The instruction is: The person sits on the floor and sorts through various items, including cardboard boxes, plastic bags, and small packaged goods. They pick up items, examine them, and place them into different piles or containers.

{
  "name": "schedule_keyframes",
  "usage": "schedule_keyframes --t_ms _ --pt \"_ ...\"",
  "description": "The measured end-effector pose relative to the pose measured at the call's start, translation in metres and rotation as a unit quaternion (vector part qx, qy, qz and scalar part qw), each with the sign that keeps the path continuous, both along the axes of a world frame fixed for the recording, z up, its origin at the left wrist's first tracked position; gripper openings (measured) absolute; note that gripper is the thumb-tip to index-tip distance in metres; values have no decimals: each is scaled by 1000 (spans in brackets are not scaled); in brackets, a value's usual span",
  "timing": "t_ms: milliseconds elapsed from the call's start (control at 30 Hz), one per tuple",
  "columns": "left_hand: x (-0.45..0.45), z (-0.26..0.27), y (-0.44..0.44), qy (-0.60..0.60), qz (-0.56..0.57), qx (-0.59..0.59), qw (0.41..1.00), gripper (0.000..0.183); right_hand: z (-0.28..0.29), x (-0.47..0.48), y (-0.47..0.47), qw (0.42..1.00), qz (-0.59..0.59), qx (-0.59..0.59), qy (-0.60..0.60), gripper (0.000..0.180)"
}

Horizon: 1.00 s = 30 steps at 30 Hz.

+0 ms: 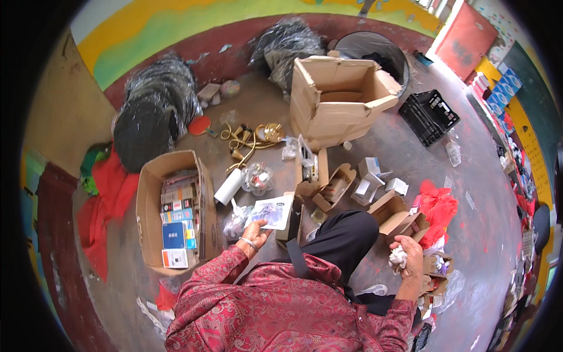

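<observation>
My left hand (256, 236), with a bangle at the wrist, grips the lower edge of a flat white packet (272, 212) with a printed picture. My right hand (411, 255) is curled around a crumpled white wad (398, 258), perhaps cloth or paper. Left of my left hand stands a cardboard box (206, 220) packed with small cartons and a blue box (174, 235). Just beyond the packet lie a white roll (228, 186) and a clear plastic container (257, 178). Opened small cartons (387, 215) sit ahead of my right hand.
A large open cardboard carton (330, 121) stands ahead, with a black plastic crate (427, 116) to its right. Brass-coloured fittings (246, 140) and a red table-tennis paddle (199, 125) lie on the floor. Red plastic (435, 211) is bunched at right; a black-wrapped roll (149, 119) stands at left.
</observation>
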<state>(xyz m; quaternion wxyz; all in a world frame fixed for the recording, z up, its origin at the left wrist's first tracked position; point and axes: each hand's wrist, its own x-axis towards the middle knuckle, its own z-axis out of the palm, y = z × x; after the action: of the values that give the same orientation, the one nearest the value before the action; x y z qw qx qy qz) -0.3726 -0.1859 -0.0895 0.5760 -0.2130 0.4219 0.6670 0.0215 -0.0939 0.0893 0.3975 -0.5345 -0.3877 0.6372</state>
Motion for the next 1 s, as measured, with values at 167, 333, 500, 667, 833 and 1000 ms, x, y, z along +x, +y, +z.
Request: schedule_keyframes --t_ms 167,333,500,667,833,1000 --pt "-31 30 28 44 2 86 995 28 -13 25 -6 999 -45 -22 -3 19" --pt "-201 159 170 271 36 142 951 69 -9 20 -1 998 -54 -11 -8 20" --pt "-254 167 206 250 64 56 964 87 -14 7 -5 997 -65 -15 27 21" --pt "-144 65 176 156 -159 52 973 29 -13 14 -14 998 -69 -11 7 21" --pt "-21 33 151 69 -298 18 952 17 11 53 -31 988 -120 87 -41 21" --pt "41 99 152 105 -378 162 906 19 49 89 -63 963 -199 175 -42 22"
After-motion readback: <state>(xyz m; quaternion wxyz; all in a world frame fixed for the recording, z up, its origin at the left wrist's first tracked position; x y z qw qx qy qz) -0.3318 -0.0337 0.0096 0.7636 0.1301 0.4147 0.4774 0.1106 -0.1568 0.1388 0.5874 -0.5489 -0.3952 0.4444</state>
